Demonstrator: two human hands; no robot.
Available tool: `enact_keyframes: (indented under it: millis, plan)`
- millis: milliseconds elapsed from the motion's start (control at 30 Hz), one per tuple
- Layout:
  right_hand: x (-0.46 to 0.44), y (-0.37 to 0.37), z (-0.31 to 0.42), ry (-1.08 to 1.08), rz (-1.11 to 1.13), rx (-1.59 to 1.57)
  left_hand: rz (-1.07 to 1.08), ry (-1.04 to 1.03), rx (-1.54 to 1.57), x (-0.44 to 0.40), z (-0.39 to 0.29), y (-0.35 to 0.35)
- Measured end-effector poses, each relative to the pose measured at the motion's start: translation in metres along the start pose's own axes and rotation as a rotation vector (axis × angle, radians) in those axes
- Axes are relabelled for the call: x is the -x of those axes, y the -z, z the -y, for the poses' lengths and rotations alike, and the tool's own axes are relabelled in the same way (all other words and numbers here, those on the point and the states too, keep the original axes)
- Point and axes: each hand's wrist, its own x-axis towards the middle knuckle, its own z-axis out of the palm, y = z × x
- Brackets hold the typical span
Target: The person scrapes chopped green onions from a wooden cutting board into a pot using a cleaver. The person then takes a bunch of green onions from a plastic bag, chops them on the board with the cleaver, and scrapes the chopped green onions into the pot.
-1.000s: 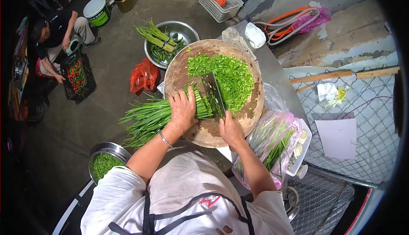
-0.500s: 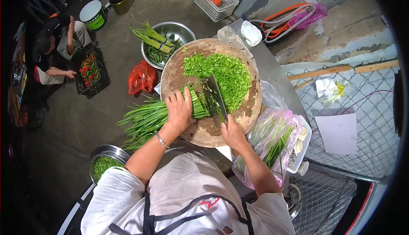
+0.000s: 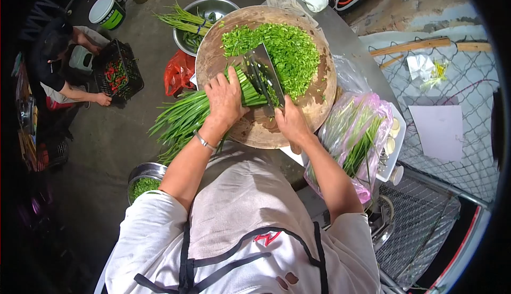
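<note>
A round wooden board (image 3: 250,134) holds a heap of chopped greens (image 3: 290,49) on its far right part. My left hand (image 3: 223,97) presses on a thick bunch of long green stalks (image 3: 183,115), whose leafy ends hang past the board's left edge. In my right hand (image 3: 291,121) is the handle of a wide cleaver (image 3: 264,73). The blade stands between the cut end of the bunch and the chopped heap, with green bits stuck to it.
Left of the board are a steel bowl (image 3: 226,5) with stalks and green peppers, and a red bag (image 3: 178,71). Bagged stalks (image 3: 362,145) lie at right. A person (image 3: 58,65) at far left holds a black crate (image 3: 128,73) of peppers. Chopped greens fill another bowl (image 3: 143,186).
The view has shifted, so the board appears higher. Both hands keep their hold on bunch and cleaver. The person at the left has leaned and moved the crate to the right.
</note>
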Motion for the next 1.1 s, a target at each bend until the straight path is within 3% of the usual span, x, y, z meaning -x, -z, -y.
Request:
enact_keyframes:
  millis: [267,400,467,667,867,967,1100]
  plan:
    - [-0.015,0.036,0.035,-0.141,0.181,0.089,0.039,-0.095,0.121,0.0,0.015,0.003]
    - [-0.005,0.029,0.026,-0.002,0.046,0.071,0.068,-0.087,0.228,-0.005,0.025,0.002]
    - [0.009,0.035,0.028,0.054,-0.009,0.049,-0.018,-0.115,0.087,-0.005,0.023,-0.003]
    - [0.06,0.088,0.085,-0.133,0.138,0.204,0.09,-0.08,0.074,-0.007,0.017,0.003]
    - [0.066,0.057,0.09,-0.308,0.287,0.218,0.045,-0.08,0.05,-0.007,0.014,-0.003]
    - [0.043,-0.004,0.053,-0.202,0.133,0.177,0.032,-0.087,0.047,-0.007,0.016,-0.008]
    - [0.03,-0.007,0.043,-0.186,0.08,0.167,0.054,-0.091,0.1,-0.005,0.016,-0.008]
